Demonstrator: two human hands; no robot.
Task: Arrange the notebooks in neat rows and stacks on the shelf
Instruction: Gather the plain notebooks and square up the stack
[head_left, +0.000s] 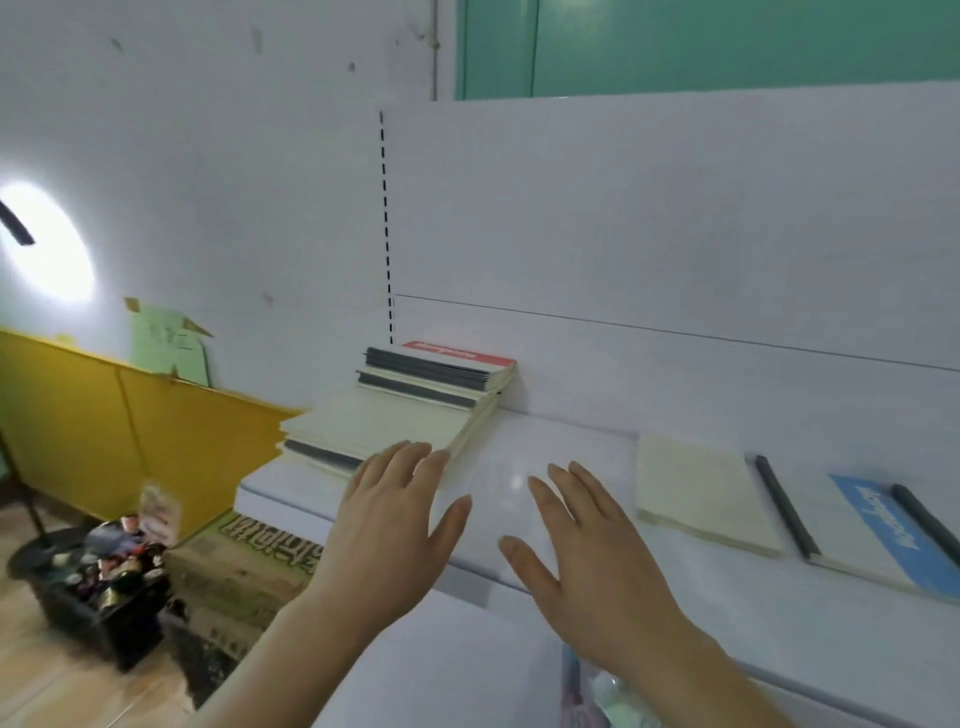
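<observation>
Notebooks sit in two groups on the white shelf (571, 441) as we reach in from the lower edge of the frame, both hands spread flat and holding nothing. Our left hand (395, 519) hovers at centre, its fingertips touching or just short of the near corner of the stepped stack (395, 410) at centre left, though we cannot tell which. Our right hand (582, 551) is open, palm down, over the bare stretch of shelf between the groups. That stack, topped by a red-banded notebook (457, 356) pushed against the back panel, has slipped out of line, each layer jutting further towards us and to the left, which we judge is why the hands come in flat: open palms suit squaring edges better than a pinch would. At centre right lies a cream notebook (701, 493), and beside it, at the right edge of the frame, a blue-banded notebook (872, 535) with dark spines showing either side; these lie singly and slightly fanned, so they appear not yet gathered. At lower left, below the shelf, a cardboard box (244, 571) and a dark crate of small items (104, 582) stand on the floor.
</observation>
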